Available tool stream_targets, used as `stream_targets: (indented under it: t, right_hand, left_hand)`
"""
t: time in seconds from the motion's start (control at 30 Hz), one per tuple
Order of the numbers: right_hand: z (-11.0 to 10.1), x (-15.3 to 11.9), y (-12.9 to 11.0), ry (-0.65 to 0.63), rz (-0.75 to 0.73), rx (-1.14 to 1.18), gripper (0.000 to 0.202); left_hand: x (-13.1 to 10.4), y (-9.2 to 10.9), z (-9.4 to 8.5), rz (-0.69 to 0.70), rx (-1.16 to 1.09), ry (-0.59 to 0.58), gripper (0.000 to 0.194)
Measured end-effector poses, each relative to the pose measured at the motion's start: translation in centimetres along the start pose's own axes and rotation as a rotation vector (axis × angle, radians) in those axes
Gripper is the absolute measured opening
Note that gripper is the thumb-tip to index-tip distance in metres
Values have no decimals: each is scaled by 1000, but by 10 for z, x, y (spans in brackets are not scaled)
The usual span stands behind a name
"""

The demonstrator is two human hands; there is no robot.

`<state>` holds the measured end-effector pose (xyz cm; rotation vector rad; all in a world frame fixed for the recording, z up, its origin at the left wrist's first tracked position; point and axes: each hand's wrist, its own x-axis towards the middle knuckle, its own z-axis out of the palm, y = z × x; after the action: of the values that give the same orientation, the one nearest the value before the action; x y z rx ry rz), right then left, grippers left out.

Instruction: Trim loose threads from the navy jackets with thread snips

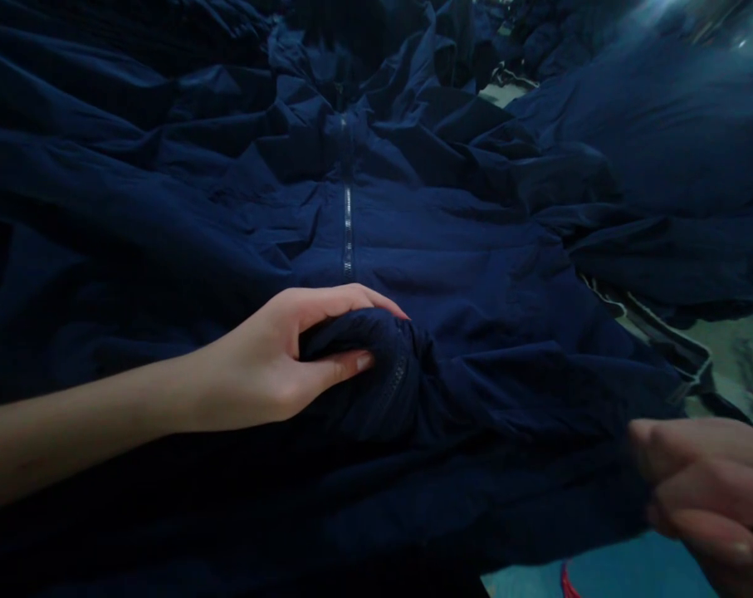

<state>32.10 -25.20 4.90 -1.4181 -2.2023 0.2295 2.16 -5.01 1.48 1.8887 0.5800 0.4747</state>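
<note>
A dark blue garment (451,274) with a zipper (349,228) down its middle lies spread and wrinkled across the view. Near the centre, my left hand (289,357) grips a bunched fold of it, thumb below and fingers over the top, just under the visible zipper stretch. My right hand (706,490) is at the lower right edge, beside the garment's edge, with its fingers curled and blurred. Whether it holds anything is hidden.
More dark blue fabric (662,141) is heaped at the upper right. Pale-edged dark material (681,340) lies on a light greenish surface (740,357) at the right. At the bottom right, a red strand (568,580) rests on a teal surface (625,569).
</note>
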Motion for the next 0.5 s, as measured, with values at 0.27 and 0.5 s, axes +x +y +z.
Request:
stream_targets:
  t: [0.27,0.5]
  right_hand:
    - [44,71,-22,-38,200,143,24]
    - [25,100,-1,-184,322,456,23]
  left_hand:
    - [-2,-2,-5,-170,-187,-34,9]
    - [-7,12,-4,-371,-739,-27,20]
